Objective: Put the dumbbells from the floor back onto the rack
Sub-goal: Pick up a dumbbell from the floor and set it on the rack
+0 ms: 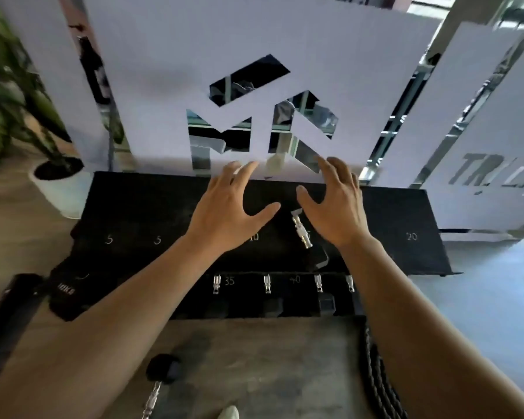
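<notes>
A black two-tier dumbbell rack [133,207] with white weight numbers stands in front of me. On its top tier lies a black dumbbell with a chrome handle [302,229], just below and between my hands. My left hand [227,210] and my right hand [336,207] hover over the top tier with fingers spread, holding nothing. Several dumbbells with chrome handles [266,284] sit on the lower tier. Another dumbbell [162,370] lies on the floor near my feet, its black head up and its handle running toward the bottom edge.
A white potted plant [61,189] stands left of the rack. Black weights marked 10KG [65,293] lie on the floor at the rack's left end. A thick dark rope [378,385] runs along the floor at the right. White panels with mirror cut-outs [254,86] rise behind the rack.
</notes>
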Motion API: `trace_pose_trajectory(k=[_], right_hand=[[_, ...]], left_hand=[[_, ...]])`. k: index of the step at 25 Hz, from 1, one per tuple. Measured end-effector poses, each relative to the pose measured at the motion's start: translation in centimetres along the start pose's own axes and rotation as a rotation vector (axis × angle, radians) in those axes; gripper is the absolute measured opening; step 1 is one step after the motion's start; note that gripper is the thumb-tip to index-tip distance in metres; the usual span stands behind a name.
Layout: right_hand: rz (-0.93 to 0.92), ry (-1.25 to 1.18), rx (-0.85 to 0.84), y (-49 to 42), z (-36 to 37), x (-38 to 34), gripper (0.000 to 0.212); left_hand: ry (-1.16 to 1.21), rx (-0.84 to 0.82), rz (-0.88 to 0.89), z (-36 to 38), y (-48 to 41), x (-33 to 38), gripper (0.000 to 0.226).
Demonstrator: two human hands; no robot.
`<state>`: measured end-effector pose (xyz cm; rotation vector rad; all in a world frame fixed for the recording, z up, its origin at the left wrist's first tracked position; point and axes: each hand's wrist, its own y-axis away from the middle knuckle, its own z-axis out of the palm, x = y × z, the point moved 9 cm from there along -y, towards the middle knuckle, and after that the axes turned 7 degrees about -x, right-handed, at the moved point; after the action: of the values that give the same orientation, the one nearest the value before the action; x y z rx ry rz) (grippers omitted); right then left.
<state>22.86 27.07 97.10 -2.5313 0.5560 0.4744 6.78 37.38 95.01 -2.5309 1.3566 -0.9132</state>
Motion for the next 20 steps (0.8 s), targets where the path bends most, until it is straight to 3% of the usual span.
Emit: trace_pose_trajectory(k=[7,14,20], right_hand=[[-0.108,-0.113,-0.105,10.2,5.4,-14.7,0.072],[-0.187,-0.055,-0.070,14.9,6.6,-26.8,0.070],[-0.021,0.021,0.019,18.6,12.1,-34.5,0.069]], left_hand=[[-0.057,-0.004,-0.268,-9.9,19.4,-6.5,0.086],[-0.110,0.084,-0.242,-19.7,28.2,-11.5,0.084],[-0.057,0.037,-0.161,-24.3,33.4,-21.3,0.082]])
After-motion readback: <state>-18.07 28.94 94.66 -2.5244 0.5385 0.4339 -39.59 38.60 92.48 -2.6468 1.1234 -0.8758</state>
